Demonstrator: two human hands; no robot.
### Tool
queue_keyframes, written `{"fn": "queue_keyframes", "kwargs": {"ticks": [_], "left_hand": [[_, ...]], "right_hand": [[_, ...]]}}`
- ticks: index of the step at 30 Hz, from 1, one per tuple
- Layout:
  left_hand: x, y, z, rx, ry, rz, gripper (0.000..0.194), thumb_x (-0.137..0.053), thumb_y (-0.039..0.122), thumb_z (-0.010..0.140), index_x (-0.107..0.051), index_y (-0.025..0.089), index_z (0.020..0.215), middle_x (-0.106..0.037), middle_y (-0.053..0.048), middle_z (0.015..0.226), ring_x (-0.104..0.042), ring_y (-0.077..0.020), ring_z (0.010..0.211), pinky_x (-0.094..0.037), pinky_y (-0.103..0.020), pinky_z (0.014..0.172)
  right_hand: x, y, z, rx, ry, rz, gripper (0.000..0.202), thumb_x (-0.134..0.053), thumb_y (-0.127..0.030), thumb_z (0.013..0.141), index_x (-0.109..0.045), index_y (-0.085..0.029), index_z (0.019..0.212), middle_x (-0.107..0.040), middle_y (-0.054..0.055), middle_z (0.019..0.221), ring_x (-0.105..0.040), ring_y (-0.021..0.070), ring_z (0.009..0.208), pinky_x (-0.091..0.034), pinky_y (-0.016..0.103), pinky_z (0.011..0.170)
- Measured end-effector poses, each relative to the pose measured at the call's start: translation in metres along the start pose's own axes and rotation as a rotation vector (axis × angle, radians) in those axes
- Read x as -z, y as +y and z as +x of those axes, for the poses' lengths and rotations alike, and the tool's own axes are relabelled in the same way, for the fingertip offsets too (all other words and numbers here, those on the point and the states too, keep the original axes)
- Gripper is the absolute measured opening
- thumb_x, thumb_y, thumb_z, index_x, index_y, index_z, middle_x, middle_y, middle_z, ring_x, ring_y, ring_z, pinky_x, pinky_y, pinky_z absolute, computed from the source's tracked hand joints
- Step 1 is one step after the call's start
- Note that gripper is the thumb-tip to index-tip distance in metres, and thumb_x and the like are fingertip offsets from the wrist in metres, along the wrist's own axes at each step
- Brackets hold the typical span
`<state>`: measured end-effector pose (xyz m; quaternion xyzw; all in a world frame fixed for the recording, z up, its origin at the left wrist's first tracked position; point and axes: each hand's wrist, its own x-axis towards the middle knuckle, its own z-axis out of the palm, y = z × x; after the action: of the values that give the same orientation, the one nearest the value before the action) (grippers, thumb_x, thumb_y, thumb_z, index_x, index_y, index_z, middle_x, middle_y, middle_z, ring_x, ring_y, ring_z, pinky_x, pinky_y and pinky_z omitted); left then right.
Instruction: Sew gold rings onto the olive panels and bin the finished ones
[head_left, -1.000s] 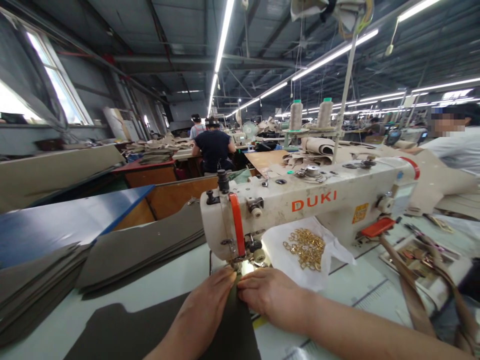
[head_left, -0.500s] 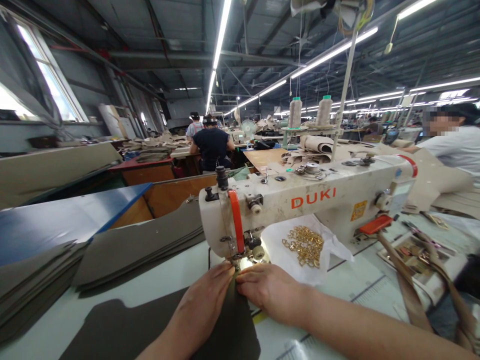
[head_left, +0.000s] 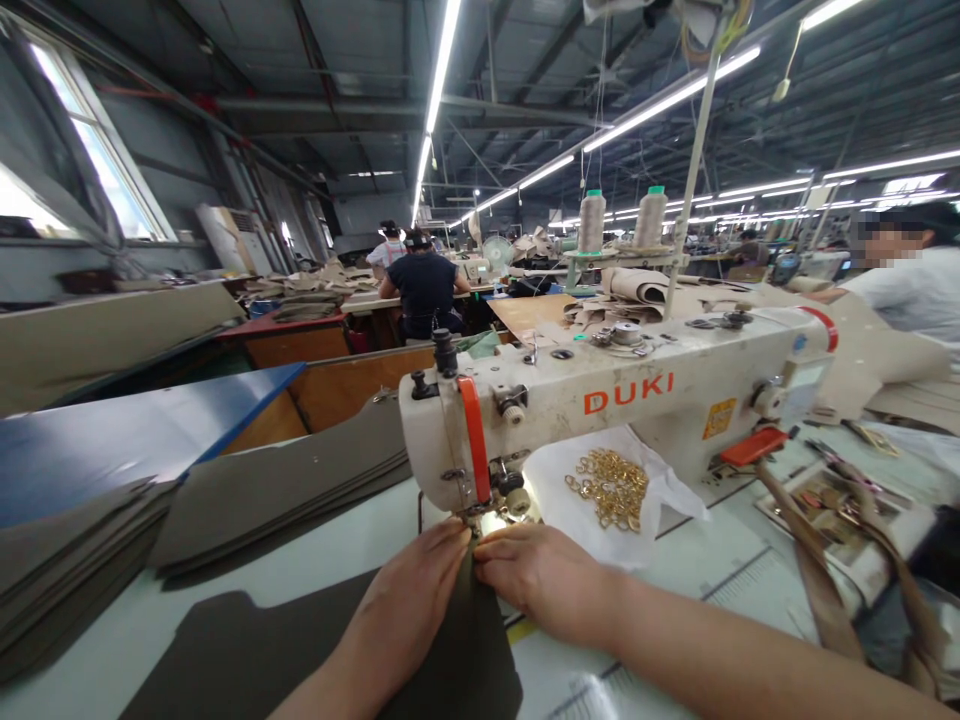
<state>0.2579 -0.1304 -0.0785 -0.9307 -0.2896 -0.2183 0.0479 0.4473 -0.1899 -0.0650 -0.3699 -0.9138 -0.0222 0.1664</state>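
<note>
A dark grey-green fabric panel (head_left: 300,640) lies on the pale machine table, with its upper end under the head of the white sewing machine (head_left: 555,400). My left hand (head_left: 412,590) presses on the panel just left of the needle area, its fingers together on the material. From the right, my right hand (head_left: 536,580) has its fingers bunched at the panel's edge, close to my left fingertips. The presser foot (head_left: 476,515) is right above both hands, lit by a small lamp. My fingers hide the exact spot at the needle.
Gold metal rings (head_left: 611,487) lie on a white sheet (head_left: 551,490) behind my right hand. Stacked dark panels (head_left: 285,480) lie at left. An open box (head_left: 832,510) of small parts and tan straps (head_left: 810,560) are at right. Co-workers sit ahead and at right.
</note>
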Motion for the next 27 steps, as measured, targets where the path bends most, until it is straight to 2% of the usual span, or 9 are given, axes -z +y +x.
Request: {"fn": "queue_keyframes", "kwargs": {"ticks": [7, 14, 17, 22, 27], "left_hand": [[0.003, 0.004, 0.002, 0.038, 0.017, -0.035, 0.031, -0.041, 0.013, 0.086, -0.068, 0.017, 0.102, -0.073, -0.008, 0.104, -0.068, -0.0196, 0.097, -0.054, -0.034, 0.089], [0.024, 0.023, -0.047, 0.051, 0.058, -0.039, 0.031, -0.043, 0.011, 0.085, -0.065, 0.02, 0.104, -0.072, -0.006, 0.107, -0.068, -0.0174, 0.098, -0.055, -0.03, 0.088], [0.03, 0.03, -0.057, 0.105, 0.054, -0.091, 0.03, -0.044, 0.009, 0.084, -0.063, 0.02, 0.104, -0.071, -0.005, 0.106, -0.067, -0.0176, 0.098, -0.056, -0.031, 0.088], [0.029, 0.032, -0.041, 0.28, 0.081, -0.2, 0.02, -0.054, 0.008, 0.077, -0.062, 0.02, 0.091, -0.068, -0.005, 0.095, -0.064, -0.0211, 0.091, -0.055, -0.038, 0.083], [0.031, 0.032, -0.024, 0.353, 0.029, -0.27, 0.014, -0.055, 0.006, 0.073, -0.06, 0.02, 0.072, -0.064, -0.003, 0.084, -0.059, -0.0214, 0.086, -0.051, -0.038, 0.078]], "right_hand": [[-0.001, 0.001, 0.001, 0.012, 0.01, 0.016, 0.02, -0.042, -0.013, 0.094, -0.062, -0.01, 0.093, -0.067, 0.01, 0.101, -0.06, 0.0167, 0.101, -0.043, 0.026, 0.097], [-0.008, -0.03, -0.005, 0.122, 0.03, 0.046, 0.019, -0.045, -0.019, 0.094, -0.063, -0.017, 0.094, -0.069, 0.007, 0.095, -0.06, 0.0152, 0.095, -0.046, 0.028, 0.09], [-0.011, -0.037, -0.006, 0.157, 0.054, 0.037, 0.019, -0.045, -0.02, 0.094, -0.064, -0.017, 0.095, -0.069, 0.007, 0.095, -0.06, 0.0155, 0.094, -0.047, 0.029, 0.089], [-0.005, -0.04, -0.003, 0.167, 0.062, 0.027, 0.02, -0.044, -0.017, 0.093, -0.064, -0.016, 0.095, -0.07, 0.007, 0.094, -0.062, 0.0151, 0.092, -0.047, 0.028, 0.089], [-0.002, -0.043, 0.0, 0.127, 0.023, 0.036, 0.019, -0.045, -0.016, 0.09, -0.064, -0.015, 0.092, -0.07, 0.006, 0.093, -0.062, 0.0159, 0.09, -0.047, 0.027, 0.09]]}}
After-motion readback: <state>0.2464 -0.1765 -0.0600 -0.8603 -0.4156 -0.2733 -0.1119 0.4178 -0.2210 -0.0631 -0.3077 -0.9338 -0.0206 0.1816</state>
